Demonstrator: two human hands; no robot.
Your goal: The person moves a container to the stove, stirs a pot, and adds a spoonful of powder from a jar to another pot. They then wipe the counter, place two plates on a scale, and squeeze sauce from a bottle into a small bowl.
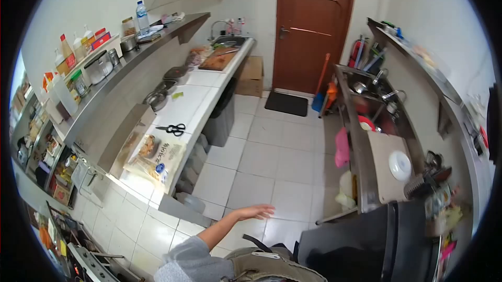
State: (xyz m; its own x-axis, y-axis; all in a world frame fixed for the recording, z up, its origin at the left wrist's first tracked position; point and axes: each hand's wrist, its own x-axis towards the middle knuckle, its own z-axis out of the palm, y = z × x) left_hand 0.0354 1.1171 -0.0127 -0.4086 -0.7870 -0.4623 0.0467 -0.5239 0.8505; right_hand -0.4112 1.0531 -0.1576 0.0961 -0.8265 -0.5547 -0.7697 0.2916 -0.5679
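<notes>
My left hand (253, 212) reaches out over the tiled floor from a grey sleeve, its fingers stretched and holding nothing. It touches no object. To its left, on the white-tiled counter (201, 79), lie black-handled scissors (171, 129) beside a printed plastic bag (170, 156). A small container of brownish food (149, 146) rests on that bag. My right hand is out of the frame. Below my left hand, an olive-brown apron or bag (272, 269) shows at my body.
A black fridge-like appliance (345, 250) stands at lower right. Along the right run a steel sink (374, 107) and a cutting board (384, 148) with a white plate (400, 165). Ahead are a closed brown door (314, 31), a black mat (286, 104) and a cardboard box (251, 76).
</notes>
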